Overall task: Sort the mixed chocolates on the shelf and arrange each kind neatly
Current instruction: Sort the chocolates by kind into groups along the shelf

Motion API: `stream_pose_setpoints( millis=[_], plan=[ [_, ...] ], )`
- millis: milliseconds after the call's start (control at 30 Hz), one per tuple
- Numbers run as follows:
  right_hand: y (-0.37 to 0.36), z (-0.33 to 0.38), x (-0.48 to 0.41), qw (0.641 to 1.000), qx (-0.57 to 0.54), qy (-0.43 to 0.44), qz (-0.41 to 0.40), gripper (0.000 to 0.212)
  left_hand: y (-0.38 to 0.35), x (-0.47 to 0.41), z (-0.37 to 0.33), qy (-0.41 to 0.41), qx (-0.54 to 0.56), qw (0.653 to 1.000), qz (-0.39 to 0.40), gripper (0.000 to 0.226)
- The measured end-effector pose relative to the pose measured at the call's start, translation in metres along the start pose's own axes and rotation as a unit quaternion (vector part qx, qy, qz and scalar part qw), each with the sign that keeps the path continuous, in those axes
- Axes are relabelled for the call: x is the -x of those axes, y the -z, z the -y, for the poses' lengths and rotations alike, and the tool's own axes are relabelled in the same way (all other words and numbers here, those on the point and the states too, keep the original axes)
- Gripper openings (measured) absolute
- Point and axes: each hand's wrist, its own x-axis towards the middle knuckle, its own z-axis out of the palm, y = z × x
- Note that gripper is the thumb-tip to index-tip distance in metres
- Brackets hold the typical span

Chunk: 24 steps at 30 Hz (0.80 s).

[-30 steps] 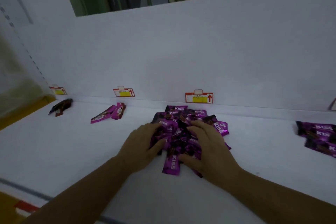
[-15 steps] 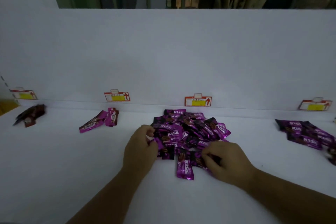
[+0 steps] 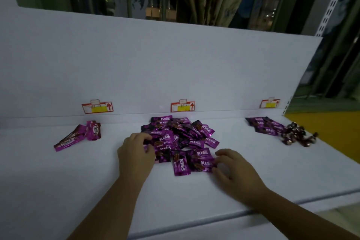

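Observation:
A heap of purple KISS packets [image 3: 180, 135] lies mid-shelf under the middle price tag [image 3: 183, 105]. My left hand [image 3: 136, 154] is at the heap's left edge, its curled fingers and thumb pinching a KISS packet [image 3: 162, 138] there. My right hand [image 3: 235, 171] is at the heap's front right and pinches the right edge of a front KISS packet [image 3: 201, 163]. Another KISS packet [image 3: 181, 164] lies loose in front, between my hands.
Pink Choco bars [image 3: 81, 135] lie to the left under a tag [image 3: 97, 107]. At the right are more purple packets [image 3: 264, 125] and brown twist-wrapped candies [image 3: 298, 137] under a third tag [image 3: 269, 102]. The white shelf [image 3: 58, 191] ends at a front lip.
My view has swung right and the far-right candies have come into sight. My right hand slid off the heap's front to its right side. My left hand stays at the heap's left edge.

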Motion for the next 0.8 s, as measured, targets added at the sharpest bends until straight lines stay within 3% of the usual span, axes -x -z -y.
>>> stream_pose_setpoints(
  millis=[267, 367, 467, 567, 800],
  plan=[
    [0.003, 0.0, -0.003, 0.999, -0.022, -0.034, 0.022, 0.025, -0.005, 0.0, -0.014, -0.091, -0.15, 0.984, 0.038, 0.02],
    [0.012, -0.001, -0.003, 0.998, -0.032, -0.022, 0.046, 0.029, -0.005, -0.009, -0.029, -0.125, -0.191, 0.967, 0.112, 0.032],
    [0.026, -0.018, 0.006, 0.991, 0.058, 0.077, 0.091, 0.038, -0.012, -0.018, -0.065, -0.152, -0.189, 0.95, 0.194, 0.045],
    [0.053, -0.048, 0.019, 0.981, 0.12, 0.102, 0.115, 0.052, -0.028, -0.019, -0.117, -0.171, -0.184, 0.931, 0.264, 0.052],
    [0.128, -0.125, 0.063, 0.972, 0.176, 0.059, 0.144, 0.06, -0.096, 0.022, -0.207, -0.203, -0.127, 0.938, 0.249, 0.054]
  ],
)
